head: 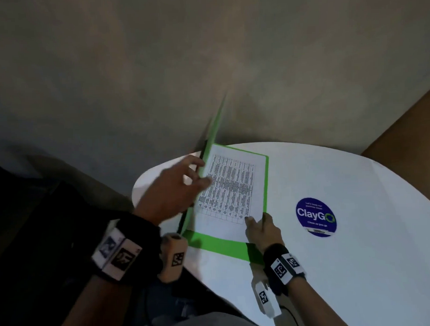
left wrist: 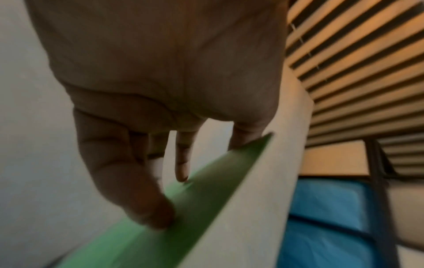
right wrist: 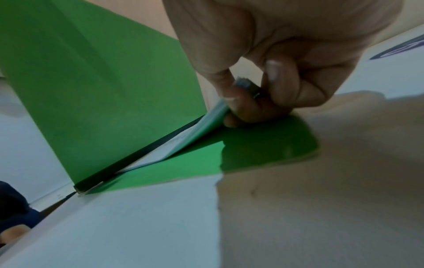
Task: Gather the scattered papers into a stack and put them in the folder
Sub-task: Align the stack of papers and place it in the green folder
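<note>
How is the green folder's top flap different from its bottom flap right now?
The top flap stands up on edge, while the bottom flap lies flat on the white table. The left hand touches the top flap's edge; the bottom flap carries the papers, whose corner the right hand pinches. Both are the same green, joined along a dark spine.

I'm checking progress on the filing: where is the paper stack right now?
In the head view the paper stack lies on the open green folder, left of the blue ClayGo sticker; the right hand pinches its near corner.
</note>
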### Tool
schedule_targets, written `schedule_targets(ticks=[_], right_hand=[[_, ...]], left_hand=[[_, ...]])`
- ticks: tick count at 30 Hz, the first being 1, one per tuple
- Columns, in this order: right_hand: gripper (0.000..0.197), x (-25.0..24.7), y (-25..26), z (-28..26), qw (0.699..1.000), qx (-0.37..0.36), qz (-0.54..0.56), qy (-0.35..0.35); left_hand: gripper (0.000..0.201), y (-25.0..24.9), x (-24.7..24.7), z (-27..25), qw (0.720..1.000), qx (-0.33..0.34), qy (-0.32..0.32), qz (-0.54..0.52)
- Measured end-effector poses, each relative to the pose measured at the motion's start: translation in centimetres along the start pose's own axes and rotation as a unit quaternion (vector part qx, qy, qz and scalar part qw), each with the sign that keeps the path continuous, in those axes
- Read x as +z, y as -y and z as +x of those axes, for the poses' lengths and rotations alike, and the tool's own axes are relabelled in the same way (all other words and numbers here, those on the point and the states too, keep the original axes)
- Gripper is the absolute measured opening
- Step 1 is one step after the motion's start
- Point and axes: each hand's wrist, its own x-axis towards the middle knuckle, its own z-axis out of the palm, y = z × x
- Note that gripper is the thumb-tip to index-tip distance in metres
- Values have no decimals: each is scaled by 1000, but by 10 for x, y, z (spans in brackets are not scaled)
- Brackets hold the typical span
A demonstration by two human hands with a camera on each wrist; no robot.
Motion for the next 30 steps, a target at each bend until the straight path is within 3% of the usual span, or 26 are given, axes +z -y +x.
schedule_targets(ticks=[4,6,8,11,13,14,17,19,21,25,30], right_hand=[[42,-9,-7,-1,999,-46,-22,1],[35,-14,-14,4,998,-63,-30,6],[33,-21,-17,6,998,-52,19,23],[61,-29,-25,12,985,33,166,35],[61,-35,-32,15,955,67,284,49],[55,-40,-34,12,955,58,286,54],[41,-41,-37,5,994,-55,59,71],[67,-34,-40,3,985,-124,-93,68],[82,-25,-40,2,969,-163,-171,75],[82,-17,-30,8,955,-192,-219,59],[77,-18,-19,12,960,-184,-183,104]], left_hand=[[59,-4,66,-1,991,43,66,104],[70,3,96,2,986,23,121,116],[76,20,120,12,973,-10,131,189],[82,52,144,27,918,-49,154,362],[88,72,153,30,887,-93,195,409],[90,79,157,29,880,-108,208,413],[90,89,164,20,878,-119,198,418],[88,87,167,17,884,-136,182,408],[89,87,167,16,889,-150,166,399],[93,84,158,17,887,-169,147,405],[96,85,152,21,874,-183,165,420]])
